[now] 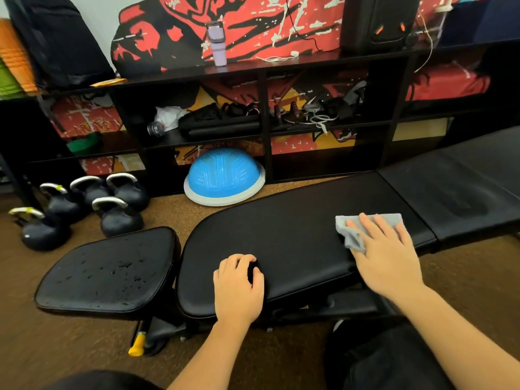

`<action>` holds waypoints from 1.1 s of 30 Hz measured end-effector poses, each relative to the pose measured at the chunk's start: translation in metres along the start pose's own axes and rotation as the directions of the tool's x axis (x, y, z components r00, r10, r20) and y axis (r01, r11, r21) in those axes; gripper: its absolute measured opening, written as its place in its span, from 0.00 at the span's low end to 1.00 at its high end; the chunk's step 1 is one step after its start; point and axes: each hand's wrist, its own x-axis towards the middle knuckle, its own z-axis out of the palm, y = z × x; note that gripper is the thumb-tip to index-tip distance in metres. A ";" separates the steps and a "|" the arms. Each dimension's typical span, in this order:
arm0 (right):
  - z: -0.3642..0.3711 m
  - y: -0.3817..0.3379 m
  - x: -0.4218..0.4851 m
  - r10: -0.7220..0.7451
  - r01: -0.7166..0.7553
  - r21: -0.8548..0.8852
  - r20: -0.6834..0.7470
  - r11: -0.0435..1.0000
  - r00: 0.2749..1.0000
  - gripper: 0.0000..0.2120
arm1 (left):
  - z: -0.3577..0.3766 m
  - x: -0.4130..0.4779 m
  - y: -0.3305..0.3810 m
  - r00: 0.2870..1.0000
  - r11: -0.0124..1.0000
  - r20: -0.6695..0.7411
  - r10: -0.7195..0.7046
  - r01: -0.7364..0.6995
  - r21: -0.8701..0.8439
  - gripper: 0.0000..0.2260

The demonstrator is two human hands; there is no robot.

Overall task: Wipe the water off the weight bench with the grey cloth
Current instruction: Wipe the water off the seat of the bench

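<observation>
Right hand: flat, fingers straight and spread, pressing the grey cloth onto the weight bench. The cloth sits crumpled under the palm at the right end of the middle pad, just short of the seam to the back pad.

Left hand: fingers curled under, resting on the near edge of the same pad. Nothing visible in it; it looks like a brace.

Progress, judged from the surfaces:
- Middle pad reads matte and dry, with no beads visible, so it is probably done or nearly done.
- Back pad shows a dull smeared patch, either damp film or wipe residue; cannot tell which.
- Seat pad at far left is covered in water droplets and looks untouched. That is the main work left.

Roughly halfway at best. The cloth is well apart from the wet seat pad, with the left hand between them.

Around: kettlebells on the floor, a blue balance dome leaning against the black shelf unit, and a lilac bottle on top of the unit.
</observation>
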 end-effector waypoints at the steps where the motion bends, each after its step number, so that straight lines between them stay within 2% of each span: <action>1: 0.001 -0.012 -0.003 -0.020 0.020 -0.007 -0.003 1.000 1.000 0.31 | 0.000 0.000 0.000 1.000 1.000 -0.004 -0.009 0.008 -0.015 0.11; 2: 0.003 -0.026 -0.008 -0.066 0.066 -0.001 -0.010 0.998 0.998 0.31 | 0.001 0.000 -0.001 1.000 0.999 -0.007 -0.018 0.017 -0.035 0.10; 4: 0.012 -0.057 -0.022 -0.248 0.248 0.008 -0.001 0.969 0.969 0.33 | 0.001 0.001 -0.002 0.999 0.995 -0.010 -0.040 0.039 -0.092 0.10; 6: 0.022 -0.079 -0.034 -0.467 0.467 -0.022 0.022 0.884 0.884 0.35 | 0.000 0.004 -0.003 0.998 0.987 0.006 -0.066 0.066 -0.149 0.10; 8: 0.025 -0.081 -0.037 -0.567 0.570 -0.059 0.056 0.820 0.822 0.35 | -0.003 0.007 -0.004 0.996 0.980 0.050 -0.080 0.088 -0.179 0.09; 11: 0.022 -0.073 -0.033 -0.529 0.532 -0.076 0.054 0.843 0.847 0.34 | -0.016 0.015 -0.013 0.979 0.974 0.201 -0.027 0.071 -0.216 0.10; 14: 0.019 -0.080 -0.034 -0.359 0.361 -0.029 0.060 0.932 0.931 0.33 | -0.041 0.021 -0.026 0.904 0.982 0.411 0.119 -0.047 -0.181 0.12; 17: 0.023 -0.103 -0.042 -0.280 0.281 -0.004 0.070 0.960 0.957 0.34 | -0.063 0.023 -0.043 0.846 0.984 0.505 0.169 -0.116 -0.136 0.11; 22: 0.024 -0.151 -0.058 -0.396 0.390 0.082 0.084 0.917 0.914 0.36 | -0.081 0.027 -0.068 0.854 0.995 0.516 0.067 -0.021 -0.094 0.08; 27: 0.037 -0.215 -0.059 -0.486 0.470 0.128 0.168 0.873 0.858 0.33 | -0.094 0.041 -0.072 0.767 0.996 0.636 0.082 -0.075 -0.037 0.12; 30: 0.036 -0.243 -0.050 -0.549 0.527 0.154 0.194 0.836 0.813 0.31 | -0.106 0.052 -0.082 0.729 0.995 0.685 -0.005 -0.067 0.079 0.15; 33: 0.031 -0.263 -0.037 -0.574 0.558 0.140 0.256 0.818 0.778 0.31 | -0.123 0.062 -0.092 0.738 0.987 0.666 -0.106 -0.003 0.160 0.16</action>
